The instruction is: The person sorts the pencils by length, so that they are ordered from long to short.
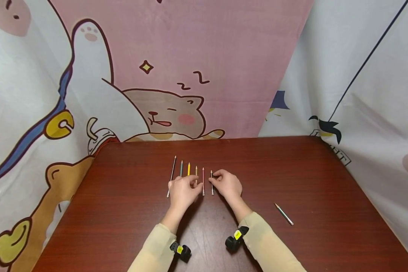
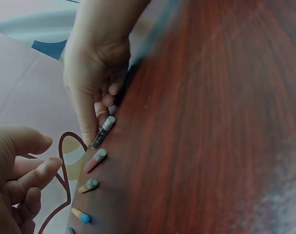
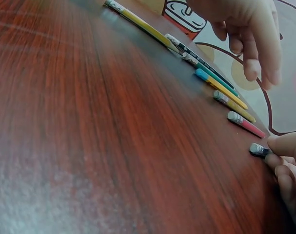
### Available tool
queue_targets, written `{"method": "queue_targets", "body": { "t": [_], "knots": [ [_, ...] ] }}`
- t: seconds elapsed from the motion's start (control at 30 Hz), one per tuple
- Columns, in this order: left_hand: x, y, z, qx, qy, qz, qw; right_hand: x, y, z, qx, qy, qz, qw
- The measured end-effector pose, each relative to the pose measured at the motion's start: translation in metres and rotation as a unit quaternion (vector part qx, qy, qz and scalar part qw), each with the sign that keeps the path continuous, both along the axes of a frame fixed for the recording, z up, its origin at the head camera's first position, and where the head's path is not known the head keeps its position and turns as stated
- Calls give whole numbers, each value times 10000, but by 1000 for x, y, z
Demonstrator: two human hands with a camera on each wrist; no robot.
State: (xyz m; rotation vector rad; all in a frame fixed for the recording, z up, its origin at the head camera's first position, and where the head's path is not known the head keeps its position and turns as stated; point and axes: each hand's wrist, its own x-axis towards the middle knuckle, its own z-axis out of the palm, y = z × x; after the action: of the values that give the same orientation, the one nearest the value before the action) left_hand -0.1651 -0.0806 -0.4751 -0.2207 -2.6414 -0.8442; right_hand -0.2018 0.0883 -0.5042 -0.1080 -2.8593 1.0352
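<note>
At the right end of a row of pencils, my right hand [image 1: 227, 185] pinches a short black pencil [image 1: 212, 191] between thumb and fingers. My left hand [image 1: 185, 190] hovers over the row, fingers loosely bent and holding nothing. Beside the black pencil lies a pink pencil [image 1: 203, 183]. Further left are a gold pencil [image 1: 196, 172], a yellow pencil [image 1: 189, 169], a teal pencil [image 1: 181, 168] and a longer dark pencil [image 1: 173, 170]. My left hand covers the lower parts of several. In the right wrist view, another yellow pencil [image 3: 145, 27] shows at the row's far end.
A green pencil [image 1: 283, 214] lies apart on the brown table [image 1: 326, 181], right of my right forearm. Behind the table's back edge hangs a cloth [image 1: 241, 68] printed with cartoon animals.
</note>
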Motion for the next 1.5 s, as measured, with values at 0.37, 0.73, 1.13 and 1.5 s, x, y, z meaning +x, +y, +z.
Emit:
{"method": "queue_targets", "body": {
  "t": [0.37,0.73,1.13,1.5],
  "knots": [
    [13,-8,-6,130,-177,-110,9997,8,14,-6,-564,263,237,9978],
    [26,-13,-11,65,65,-398,9992,27,35,0,-1395,51,444,9892],
    [40,-18,-11,346,147,-647,9972,50,60,8,-1735,-180,630,9827],
    [46,-29,-10,1094,-378,-920,9890,71,89,7,-1693,55,961,9809]
  ]
}}
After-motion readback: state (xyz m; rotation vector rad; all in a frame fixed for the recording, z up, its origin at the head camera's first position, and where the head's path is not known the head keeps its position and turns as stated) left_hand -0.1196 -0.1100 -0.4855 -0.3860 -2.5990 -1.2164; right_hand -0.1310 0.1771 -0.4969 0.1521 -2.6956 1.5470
